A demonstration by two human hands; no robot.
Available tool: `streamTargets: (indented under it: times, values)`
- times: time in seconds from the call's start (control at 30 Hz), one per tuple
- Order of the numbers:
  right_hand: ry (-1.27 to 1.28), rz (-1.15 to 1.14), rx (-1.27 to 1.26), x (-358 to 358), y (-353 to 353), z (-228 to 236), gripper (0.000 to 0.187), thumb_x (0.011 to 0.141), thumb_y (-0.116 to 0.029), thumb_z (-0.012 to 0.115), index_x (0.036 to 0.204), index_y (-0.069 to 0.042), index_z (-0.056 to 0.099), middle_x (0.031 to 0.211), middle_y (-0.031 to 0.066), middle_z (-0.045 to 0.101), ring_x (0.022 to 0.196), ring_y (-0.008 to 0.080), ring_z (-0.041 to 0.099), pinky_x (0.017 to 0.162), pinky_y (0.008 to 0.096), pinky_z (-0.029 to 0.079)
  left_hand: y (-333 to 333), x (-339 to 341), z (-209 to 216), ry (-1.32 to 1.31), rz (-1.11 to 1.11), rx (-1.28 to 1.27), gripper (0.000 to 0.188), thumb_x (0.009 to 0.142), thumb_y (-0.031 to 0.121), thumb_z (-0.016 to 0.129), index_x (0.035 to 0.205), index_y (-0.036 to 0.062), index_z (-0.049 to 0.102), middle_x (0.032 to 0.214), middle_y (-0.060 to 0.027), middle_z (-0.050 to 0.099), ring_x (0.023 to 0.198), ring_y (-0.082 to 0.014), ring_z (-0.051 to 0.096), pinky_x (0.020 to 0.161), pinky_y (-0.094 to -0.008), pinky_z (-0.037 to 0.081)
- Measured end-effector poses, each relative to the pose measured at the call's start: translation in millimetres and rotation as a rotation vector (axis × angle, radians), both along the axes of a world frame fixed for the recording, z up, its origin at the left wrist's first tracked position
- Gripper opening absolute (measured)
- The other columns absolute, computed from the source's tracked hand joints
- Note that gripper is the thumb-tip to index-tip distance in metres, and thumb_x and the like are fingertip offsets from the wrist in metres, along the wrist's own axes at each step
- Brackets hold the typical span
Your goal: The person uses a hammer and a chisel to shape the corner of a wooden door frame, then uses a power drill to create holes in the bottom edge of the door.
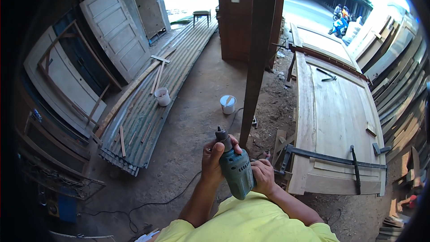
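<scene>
A green power drill (237,172) with a dark chuck is held up in front of my yellow shirt, its nose pointing away from me. My left hand (213,159) wraps round the front of it, thumb and fingers at the chuck collar. At the drill's right side, my right hand (263,175) is closed where the handle would be; the handle itself is hidden behind the body. No bit can be made out in the chuck.
To the right lies a pale wooden door (340,116) with a long bar clamp (331,156) across it. Corrugated metal sheets (179,71) lie on the left, carrying a white bucket (162,97). Another bucket (228,104) stands ahead, near a dark upright post (257,62). A black cable (156,204) crosses the floor.
</scene>
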State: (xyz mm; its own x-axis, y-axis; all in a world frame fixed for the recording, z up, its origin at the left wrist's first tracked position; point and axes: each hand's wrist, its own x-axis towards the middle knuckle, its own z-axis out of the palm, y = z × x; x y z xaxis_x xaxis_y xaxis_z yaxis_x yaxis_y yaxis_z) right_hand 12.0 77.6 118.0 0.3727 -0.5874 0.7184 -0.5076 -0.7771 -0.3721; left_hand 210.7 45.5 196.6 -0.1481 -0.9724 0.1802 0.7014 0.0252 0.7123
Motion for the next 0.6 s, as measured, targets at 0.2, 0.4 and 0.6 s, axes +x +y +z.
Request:
streamTargets:
  times: [0.2,0.4,0.6]
  values:
    - [0.017,-0.092,-0.023,-52.0,8.0,2.0,0.059,0.073,-0.035,0.086,0.121,-0.007,0.065,0.114,0.0088,0.074,0.1,0.0251,0.073,0.091,0.0422,0.051,-4.7,-49.8,2.4,-0.043,-0.054,-0.045,0.07,0.089,0.062,0.08,0.114,-0.0015,0.066,0.094,-0.0132,0.073,0.084,-0.0197,0.073,0.077,-0.0343,0.062]
    - [-0.057,-0.137,0.015,-104.4,15.3,-8.1,0.073,0.073,-0.039,0.088,0.132,-0.005,0.062,0.118,0.01,0.073,0.102,0.0276,0.073,0.093,0.0437,0.051,-2.4,-105.2,11.5,-0.051,-0.135,-0.07,0.066,0.089,0.055,0.084,0.117,-0.0027,0.067,0.099,-0.0137,0.075,0.09,-0.0207,0.075,0.083,-0.0366,0.063]
    - [-0.056,-0.171,0.024,-158.3,30.2,-16.9,0.069,0.074,-0.033,0.088,0.131,-0.004,0.061,0.115,0.0121,0.073,0.1,0.0296,0.073,0.094,0.0447,0.051,5.4,-162.1,15.9,-0.143,-0.215,-0.062,0.068,0.088,0.059,0.082,0.116,-0.0021,0.068,0.1,-0.0142,0.076,0.092,-0.021,0.075,0.086,-0.0375,0.063]
